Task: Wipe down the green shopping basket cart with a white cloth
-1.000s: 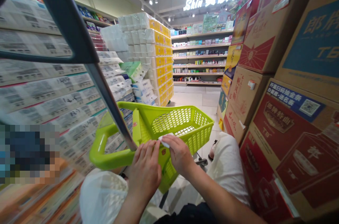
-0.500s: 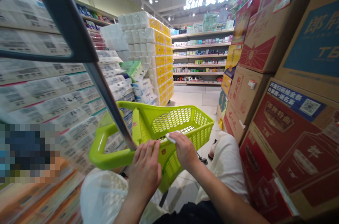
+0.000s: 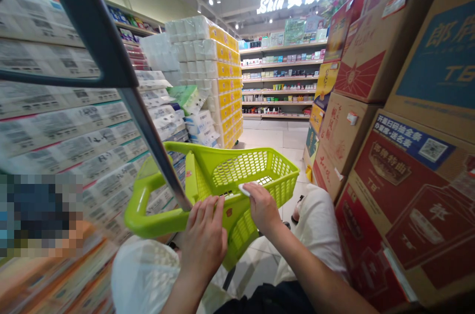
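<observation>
One white wad point(image 3: 244, 189) under right hand point(image 3: 264, 208)

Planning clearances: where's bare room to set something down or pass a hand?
Free: the visible inside of the lime-green plastic basket, within its perforated walls; pale tiled floor between the yellow-and-white wrapped paper stack and brown cardboard cartons. Crowded: the basket's near rim, left hand on it, right hand beside with white cloth or tissue.

Pale tiled floor point(image 3: 272, 139), cart point(image 3: 237, 207) on it
Stacked boxes point(image 3: 393, 160) line its right side (their bases partly hidden).
</observation>
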Tool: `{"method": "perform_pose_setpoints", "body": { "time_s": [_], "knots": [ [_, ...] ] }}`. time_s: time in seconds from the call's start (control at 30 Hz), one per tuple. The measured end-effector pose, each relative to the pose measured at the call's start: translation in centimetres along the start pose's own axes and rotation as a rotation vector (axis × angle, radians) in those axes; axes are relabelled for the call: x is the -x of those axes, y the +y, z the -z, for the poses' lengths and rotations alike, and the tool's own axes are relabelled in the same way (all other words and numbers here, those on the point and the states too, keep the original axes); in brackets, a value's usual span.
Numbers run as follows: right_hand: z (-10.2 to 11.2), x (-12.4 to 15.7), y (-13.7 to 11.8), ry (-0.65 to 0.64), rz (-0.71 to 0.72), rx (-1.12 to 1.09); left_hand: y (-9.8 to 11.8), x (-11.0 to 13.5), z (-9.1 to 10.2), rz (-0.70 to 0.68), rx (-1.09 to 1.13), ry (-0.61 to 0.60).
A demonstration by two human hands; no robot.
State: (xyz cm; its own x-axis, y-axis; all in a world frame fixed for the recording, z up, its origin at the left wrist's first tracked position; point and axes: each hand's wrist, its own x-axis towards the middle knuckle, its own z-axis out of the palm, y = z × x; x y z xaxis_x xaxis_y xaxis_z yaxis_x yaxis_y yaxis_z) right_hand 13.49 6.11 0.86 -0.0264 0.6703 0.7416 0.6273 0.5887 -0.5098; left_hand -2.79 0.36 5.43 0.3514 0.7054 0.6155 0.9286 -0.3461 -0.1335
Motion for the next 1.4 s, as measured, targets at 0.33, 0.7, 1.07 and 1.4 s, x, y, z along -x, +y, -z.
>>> {"method": "perform_pose_setpoints", "body": {
  "time_s": [0.33,0.7,1.07,1.4],
  "knots": [
    [0.4,0.1,0.8,-0.011,0.008,-0.005,0.1,0.0,0.0,0.003,-0.002,0.009],
    [0.1,0.2,0.4,-0.050,0.038,-0.037,0.2,-0.2,0.1,0.018,0.007,0.002],
    [0.1,0.3,0.8,-0.045,0.068,-0.066,0.3,-0.2,-0.1,0.020,0.017,0.035],
    [0.4,0.3,1.5,-0.026,0.016,-0.002,0.3,-0.2,-0.1,0.023,0.009,0.032]
  ]
}}
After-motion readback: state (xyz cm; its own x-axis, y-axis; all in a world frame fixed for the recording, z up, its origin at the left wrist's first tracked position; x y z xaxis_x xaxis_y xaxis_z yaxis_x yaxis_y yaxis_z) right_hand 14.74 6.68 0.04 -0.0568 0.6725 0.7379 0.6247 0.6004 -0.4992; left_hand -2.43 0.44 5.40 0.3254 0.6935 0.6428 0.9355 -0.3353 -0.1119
